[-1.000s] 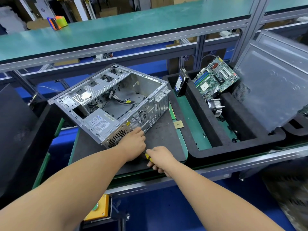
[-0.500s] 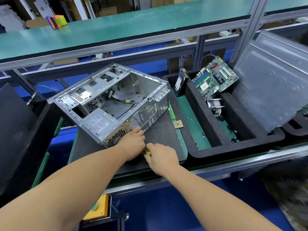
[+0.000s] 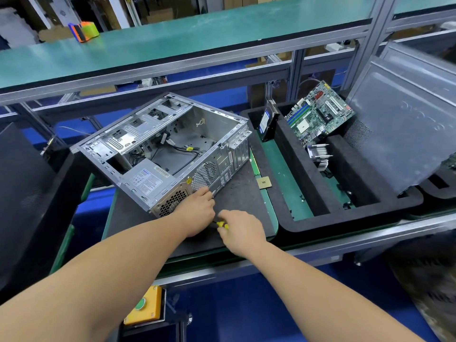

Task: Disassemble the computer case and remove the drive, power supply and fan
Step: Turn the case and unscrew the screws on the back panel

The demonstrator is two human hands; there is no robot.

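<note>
Head view: computer case lies open-side up on the worktop.
Left grip: fingers rest against the case's rear panel.
Right grip: curled round a yellow-handled screwdriver, just beside the left.

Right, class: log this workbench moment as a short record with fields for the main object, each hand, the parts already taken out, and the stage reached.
Main object: open silver metal computer case lying on a dark foam mat
Power supply: grey box, in the case's near corner
Left hand: rests against the case's rear panel
Right hand: holds a yellow-handled screwdriver
Removed parts: green motherboard and black hard drive, both in the black foam tray
Stage: power supply not yet out
</note>
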